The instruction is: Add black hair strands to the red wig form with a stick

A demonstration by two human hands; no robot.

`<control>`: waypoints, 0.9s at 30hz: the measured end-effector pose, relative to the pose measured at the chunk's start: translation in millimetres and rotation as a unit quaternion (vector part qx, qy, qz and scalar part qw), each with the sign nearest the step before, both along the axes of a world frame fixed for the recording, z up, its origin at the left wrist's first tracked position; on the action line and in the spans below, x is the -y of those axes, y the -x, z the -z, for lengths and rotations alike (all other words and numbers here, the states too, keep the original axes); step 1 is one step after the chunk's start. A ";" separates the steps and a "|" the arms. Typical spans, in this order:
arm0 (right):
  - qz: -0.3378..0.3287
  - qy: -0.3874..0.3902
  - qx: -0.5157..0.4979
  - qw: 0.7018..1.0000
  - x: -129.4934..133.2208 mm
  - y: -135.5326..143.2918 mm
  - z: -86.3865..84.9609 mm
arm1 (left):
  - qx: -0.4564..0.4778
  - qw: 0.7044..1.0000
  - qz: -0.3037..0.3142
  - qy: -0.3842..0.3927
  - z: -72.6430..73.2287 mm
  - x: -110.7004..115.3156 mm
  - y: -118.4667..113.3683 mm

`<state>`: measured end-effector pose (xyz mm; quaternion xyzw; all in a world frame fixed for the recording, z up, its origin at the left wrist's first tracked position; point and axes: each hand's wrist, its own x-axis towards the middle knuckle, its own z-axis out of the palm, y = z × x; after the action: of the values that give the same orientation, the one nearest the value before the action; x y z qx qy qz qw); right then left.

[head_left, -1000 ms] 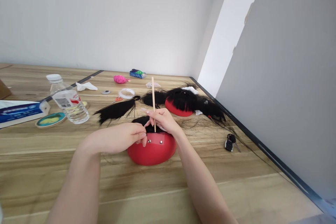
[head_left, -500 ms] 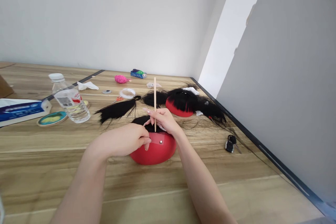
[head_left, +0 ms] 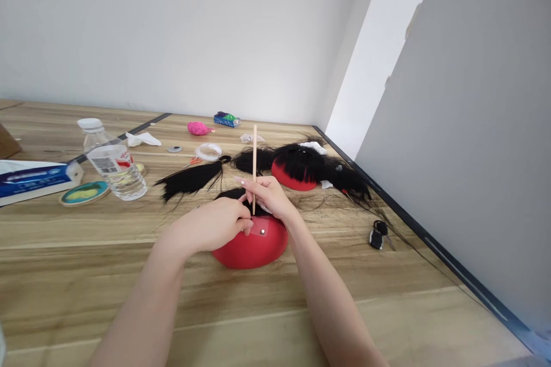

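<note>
A red dome (head_left: pixel 252 252) rests on the wooden table, with black hair (head_left: pixel 231 193) over its far side and a clear patch with a round pin (head_left: pixel 262 231) on its near side. My right hand (head_left: pixel 267 196) is closed on a thin wooden stick (head_left: pixel 254 155), which stands nearly upright with its lower end at the hair's edge. At the dome's upper left, my left hand (head_left: pixel 228 222) has its fingers bent together at the hair's edge; what they pinch is too small to make out.
Behind lie a second red dome with black hair (head_left: pixel 297 167) and a black hair bundle (head_left: pixel 191 179). A water bottle (head_left: pixel 112 160), a tissue pack (head_left: pixel 37 180) and a round coaster (head_left: pixel 84 193) are at left, keys (head_left: pixel 377 235) at right. Pink yarn (head_left: pixel 198 128) sits near the wall.
My left hand has moved a little right and up, closer to the stick and the hair's edge. My right hand with the stick has hardly moved.
</note>
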<state>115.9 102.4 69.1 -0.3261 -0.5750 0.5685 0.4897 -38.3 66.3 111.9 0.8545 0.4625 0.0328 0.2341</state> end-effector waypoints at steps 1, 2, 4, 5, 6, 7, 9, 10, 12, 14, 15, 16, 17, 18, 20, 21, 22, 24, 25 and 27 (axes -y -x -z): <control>0.000 -0.001 -0.002 1.000 -0.5 -0.2 0.8 | -0.012 1.000 -0.003 -0.002 0.5 0.1 -1.1; -0.001 -0.002 -0.005 1.000 -1.1 -0.3 1.8 | -0.022 1.000 -0.002 -0.004 0.8 0.5 -2.3; -0.004 -0.001 -0.014 1.000 -2.4 -0.3 3.6 | -0.031 0.999 0.007 -0.007 0.6 1.7 -4.3; -0.007 -0.001 -0.018 1.000 -3.0 -0.2 4.4 | -0.031 0.999 0.013 -0.008 0.1 2.3 -5.2; -0.008 -0.001 -0.022 1.000 -3.6 -0.1 5.2 | -0.030 0.999 0.017 -0.008 -0.4 2.9 -5.8; -0.009 0.000 -0.024 1.000 -4.2 0.0 5.9 | -0.030 0.999 0.019 -0.009 -0.9 3.2 -6.2; -0.007 0.002 -0.021 1.000 -5.5 0.2 7.6 | -0.035 0.999 0.018 -0.011 -1.6 3.3 -6.7; -0.005 0.004 -0.019 1.000 -6.2 0.3 8.7 | -0.038 0.999 0.016 -0.013 -1.5 3.0 -6.9; -0.006 0.002 -0.020 1.000 -7.5 0.3 10.9 | -0.038 0.999 0.009 -0.014 -0.7 1.9 -7.2; -0.008 -0.005 -0.028 1.000 -8.2 0.1 12.4 | -0.033 0.999 -0.001 -0.014 0.6 1.0 -7.7; -0.009 -0.006 -0.029 1.000 -8.3 0.0 12.6 | -0.031 0.999 -0.006 -0.013 1.1 0.8 -7.9; -0.008 -0.005 -0.028 1.000 -8.2 -0.1 12.5 | -0.031 0.999 -0.008 -0.012 1.3 0.7 -8.3; -0.007 -0.004 -0.025 1.000 -7.9 -0.1 12.2 | -0.034 0.999 -0.008 -0.013 1.0 0.9 -8.7; -0.006 -0.003 -0.024 1.000 -7.7 -0.1 11.8 | -0.040 0.999 -0.004 -0.014 0.2 1.3 -9.1; -0.004 -0.006 -0.033 0.999 -7.7 0.3 11.7 | -0.057 0.998 0.007 -0.016 -2.4 2.6 -10.1; -0.004 -0.009 -0.040 0.999 -8.0 0.5 12.1 | -0.065 0.998 0.013 -0.017 -4.1 3.4 -10.6; -0.006 -0.012 -0.046 0.999 -8.5 0.9 12.7 | -0.070 0.997 0.019 -0.016 -5.7 4.2 -11.1; -0.012 -0.013 -0.058 0.998 -9.8 1.4 14.3 | -0.074 0.997 0.025 -0.002 -8.1 6.2 -12.2; -0.016 -0.012 -0.061 0.998 -10.3 1.6 15.1 | -0.074 0.997 0.027 0.008 -8.7 7.2 -12.7; -0.021 -0.013 -0.069 0.997 -10.8 1.7 16.0 | -0.076 0.996 0.033 0.025 -9.0 9.1 -14.0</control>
<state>114.2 113.2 53.2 -0.2679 -0.5539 0.5921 0.5205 -24.3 57.3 120.9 0.8632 0.4513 -0.0513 0.2203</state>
